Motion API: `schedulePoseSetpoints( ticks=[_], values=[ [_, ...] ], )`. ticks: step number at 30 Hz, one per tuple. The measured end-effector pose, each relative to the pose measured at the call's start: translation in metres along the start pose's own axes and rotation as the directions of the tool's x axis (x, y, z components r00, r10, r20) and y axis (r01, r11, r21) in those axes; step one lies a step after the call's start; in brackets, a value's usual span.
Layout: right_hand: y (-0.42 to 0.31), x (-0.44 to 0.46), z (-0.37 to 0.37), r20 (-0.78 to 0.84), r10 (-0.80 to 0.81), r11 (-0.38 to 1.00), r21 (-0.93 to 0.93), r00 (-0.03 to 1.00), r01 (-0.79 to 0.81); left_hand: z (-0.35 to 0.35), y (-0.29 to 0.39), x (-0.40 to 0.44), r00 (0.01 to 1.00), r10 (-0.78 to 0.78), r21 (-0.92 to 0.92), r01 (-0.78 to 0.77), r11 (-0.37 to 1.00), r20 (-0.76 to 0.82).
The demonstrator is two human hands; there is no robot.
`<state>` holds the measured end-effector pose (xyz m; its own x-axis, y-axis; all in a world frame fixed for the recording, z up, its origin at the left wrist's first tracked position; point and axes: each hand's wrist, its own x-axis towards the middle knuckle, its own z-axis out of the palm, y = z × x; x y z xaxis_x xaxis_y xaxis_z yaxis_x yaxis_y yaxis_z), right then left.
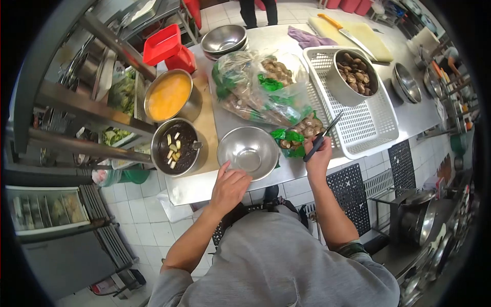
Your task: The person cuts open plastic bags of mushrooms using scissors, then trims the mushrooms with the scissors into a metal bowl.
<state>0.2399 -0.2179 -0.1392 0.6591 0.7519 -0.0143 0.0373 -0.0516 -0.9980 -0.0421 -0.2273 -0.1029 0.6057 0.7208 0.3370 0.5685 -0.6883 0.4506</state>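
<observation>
My left hand [230, 187] rests at the near rim of a steel bowl [249, 153], its fingers stretched out and the index finger reaching over the edge. The inside of the bowl shows bare metal. A small knife [315, 144] with a black handle is held in my right hand [319, 156], its blade pointing up and away. Just beyond that hand lie mushrooms [310, 126] in green-printed plastic wrap [289, 138]. Behind the bowl sits a large clear bag [245, 92] with more wrapped mushroom packs.
To the right, a white perforated basket [368, 139] carries a steel pot [340, 82] of brown mushrooms. On the left stand a pot of orange liquid [169, 94] and a pot of dark liquid [162, 146] with pale pieces. A yellow-handled knife [353, 40] lies on a cutting board [379, 48].
</observation>
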Motion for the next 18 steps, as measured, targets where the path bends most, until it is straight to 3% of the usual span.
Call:
schedulePoseSetpoints(
  ticks=[3, 8, 9, 12, 13, 15, 18],
  values=[
    [0.006, 0.003, 0.003, -0.001, -0.068, 0.998, -0.016, 0.998, 0.068, 0.012, -0.015, -0.008, 1.000, 0.015, 0.043, -0.014, 0.999, -0.020],
    [0.001, 0.013, -0.002, -0.017, -0.013, 0.999, 0.045, 1.000, 0.014, 0.010, -0.017, 0.000, 1.000, -0.007, 0.062, 0.009, 0.998, -0.022],
    [0.001, 0.015, -0.005, -0.014, 0.010, 0.998, 0.061, 1.000, -0.010, 0.002, -0.001, 0.011, 0.992, -0.025, 0.091, 0.036, 0.995, -0.122],
    [-0.002, 0.020, -0.006, -0.003, 0.059, 0.996, 0.068, 0.998, -0.058, 0.016, 0.029, 0.047, 0.990, -0.024, -0.215, -0.006, 0.977, -0.139],
    [0.002, 0.022, -0.005, 0.002, 0.058, 0.994, 0.089, 0.998, -0.058, 0.027, 0.038, 0.066, 0.992, 0.019, -0.236, -0.048, 0.971, -0.127],
    [-0.003, 0.021, -0.004, 0.016, 0.068, 0.988, 0.135, 0.998, -0.069, 0.066, 0.040, 0.093, 0.999, -0.030, -0.120, 0.026, 0.992, -0.027],
    [0.013, 0.024, -0.012, 0.005, 0.010, 0.995, 0.096, 1.000, -0.010, 0.104, 0.033, 0.127, 0.985, -0.099, 0.309, 0.052, 0.950, 0.141]
  ],
)
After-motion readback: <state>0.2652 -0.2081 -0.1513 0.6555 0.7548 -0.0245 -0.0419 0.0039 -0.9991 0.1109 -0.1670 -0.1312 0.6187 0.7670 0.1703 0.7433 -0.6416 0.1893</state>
